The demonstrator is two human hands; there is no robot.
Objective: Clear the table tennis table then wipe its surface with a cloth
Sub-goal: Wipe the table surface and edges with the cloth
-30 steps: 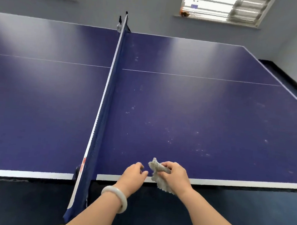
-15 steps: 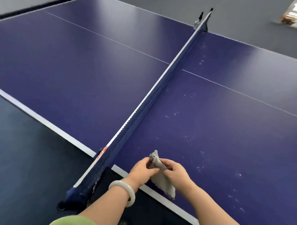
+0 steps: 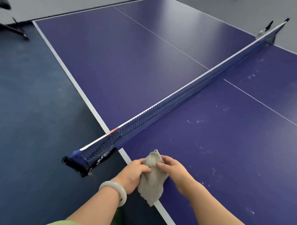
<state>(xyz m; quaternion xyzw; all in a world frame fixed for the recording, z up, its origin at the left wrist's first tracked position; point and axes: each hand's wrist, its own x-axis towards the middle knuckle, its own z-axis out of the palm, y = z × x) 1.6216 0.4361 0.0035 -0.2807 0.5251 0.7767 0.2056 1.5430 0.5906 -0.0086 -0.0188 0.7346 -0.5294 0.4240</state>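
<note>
one grey cloth (image 3: 153, 182) in the pinching grip of left hand (image 3: 135, 174) and right hand (image 3: 176, 172)

Table tennis table (image 3: 131, 57): dark blue top with white edge and centre lines, standing on a dark blue floor (image 3: 26, 119). Net (image 3: 181, 97): stretching across the table's middle, its near clamp (image 3: 78, 162) overhanging the side edge. White specks (image 3: 203, 149): lying scattered over the right half. Black frame (image 3: 7, 28): sitting blurred on the floor, far left.

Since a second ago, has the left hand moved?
Yes. The left hand has shifted slightly along the white edge line, away from the net post, and now grips the cloth.
</note>
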